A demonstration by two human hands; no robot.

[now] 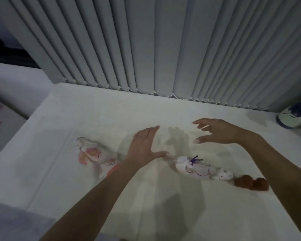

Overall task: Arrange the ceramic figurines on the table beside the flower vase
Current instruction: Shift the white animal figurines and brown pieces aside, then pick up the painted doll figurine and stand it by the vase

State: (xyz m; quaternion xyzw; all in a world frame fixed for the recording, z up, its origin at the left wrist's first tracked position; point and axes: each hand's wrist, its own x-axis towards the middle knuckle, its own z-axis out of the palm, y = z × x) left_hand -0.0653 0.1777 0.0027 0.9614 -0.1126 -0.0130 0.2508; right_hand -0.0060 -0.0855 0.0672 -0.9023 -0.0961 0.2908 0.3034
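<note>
A white ceramic figurine with pink flowers (92, 154) lies on its side on the white table (76, 110), left of my left wrist. My left hand (143, 146) is flat and open above the cloth, its thumb reaching toward a second white figurine with purple lines (195, 168) that lies on its side. A small white figurine (222, 175) and a brown one (250, 183) lie just right of it. My right hand (219, 131) hovers open above and behind these, holding nothing. The blue-and-white flower vase (295, 113) stands at the far right edge.
Grey vertical blinds (163, 49) hang along the table's far edge. A pale sofa or seat (12, 87) sits left of the table, which drops off on that side. The vase is partly cut off by the frame.
</note>
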